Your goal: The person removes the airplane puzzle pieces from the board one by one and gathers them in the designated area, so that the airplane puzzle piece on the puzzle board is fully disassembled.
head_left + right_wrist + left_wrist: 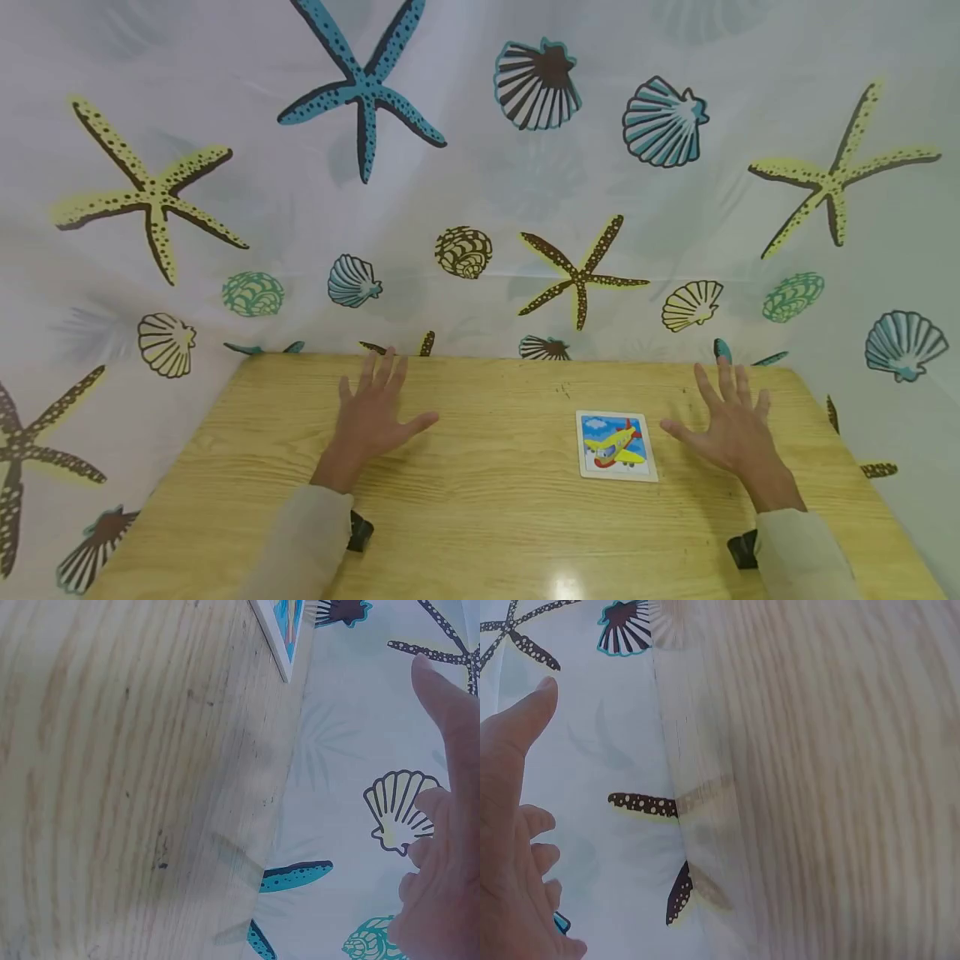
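Lying between the two hands, on the thumb side of the right: one picture tile (pixel 617 447), pale-bordered, printed with a yellow and red airplane on blue. It is sitting just beside the right hand (pixel 731 425), the nearer of the two, and well apart from the left hand (pixel 372 417). Long axis: none clear, the outline being nearly square; the printed airplane is pointing its nose toward the person and to the left hand's side. Beyond the right thumb, in that wrist's view, only one corner of the tile is showing.

Right hand: fingers and thumb spreading apart, gripping nothing, the thumb pointing roughly toward the tile. Left hand: likewise spreading, gripping nothing, its thumb pointing inward. Whether either is touching the wood, the views are not making clear.

Surroundings: one wood-grained table (pixel 487 517), extending beneath both hands and running between right thumb and tile. One pale cloth (pixel 450 183), printed with starfish and shells, rising beyond the fingertips and bounding both hands' outer sides. Behind each hand, one pale sleeve (pixel 300 542) and one black wrist piece (pixel 360 532) are showing.
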`<state>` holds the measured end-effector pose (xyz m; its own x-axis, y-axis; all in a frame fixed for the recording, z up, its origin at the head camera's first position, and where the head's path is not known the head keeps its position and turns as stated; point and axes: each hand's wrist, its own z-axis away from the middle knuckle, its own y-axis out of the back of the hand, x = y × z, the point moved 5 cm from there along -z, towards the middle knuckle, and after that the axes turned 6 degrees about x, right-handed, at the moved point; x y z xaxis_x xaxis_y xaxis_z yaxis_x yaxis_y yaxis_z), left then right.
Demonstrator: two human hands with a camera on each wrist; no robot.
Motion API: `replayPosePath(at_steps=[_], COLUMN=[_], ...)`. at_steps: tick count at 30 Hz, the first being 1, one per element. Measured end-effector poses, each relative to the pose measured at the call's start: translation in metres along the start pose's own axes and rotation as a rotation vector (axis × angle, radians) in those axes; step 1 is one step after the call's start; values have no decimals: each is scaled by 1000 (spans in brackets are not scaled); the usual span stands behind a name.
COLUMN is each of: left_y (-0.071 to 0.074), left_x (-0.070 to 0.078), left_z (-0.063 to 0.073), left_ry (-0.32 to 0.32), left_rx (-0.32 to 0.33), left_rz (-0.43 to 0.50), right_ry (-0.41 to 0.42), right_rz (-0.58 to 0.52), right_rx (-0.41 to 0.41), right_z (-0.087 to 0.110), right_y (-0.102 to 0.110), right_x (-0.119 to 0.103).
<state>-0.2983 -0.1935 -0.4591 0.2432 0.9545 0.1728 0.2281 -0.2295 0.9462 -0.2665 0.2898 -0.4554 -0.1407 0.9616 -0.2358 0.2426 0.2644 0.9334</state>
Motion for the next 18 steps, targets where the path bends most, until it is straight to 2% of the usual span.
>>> replayPosePath(at_steps=[4,8,18], left_y=[-3,-4,-12], left_x=[10,22,57], left_z=[-1,-3,-3], left_ry=[-27,-34,-103], left_rx=[0,-29,-75], left_rz=[40,74,57], right_ry=[9,14,6], right_rz=[-25,-48,-119], right_rx=[-14,-43,-140], right_z=[1,1,7], right_y=[1,2,-6], right_x=[-2,-5,-10])
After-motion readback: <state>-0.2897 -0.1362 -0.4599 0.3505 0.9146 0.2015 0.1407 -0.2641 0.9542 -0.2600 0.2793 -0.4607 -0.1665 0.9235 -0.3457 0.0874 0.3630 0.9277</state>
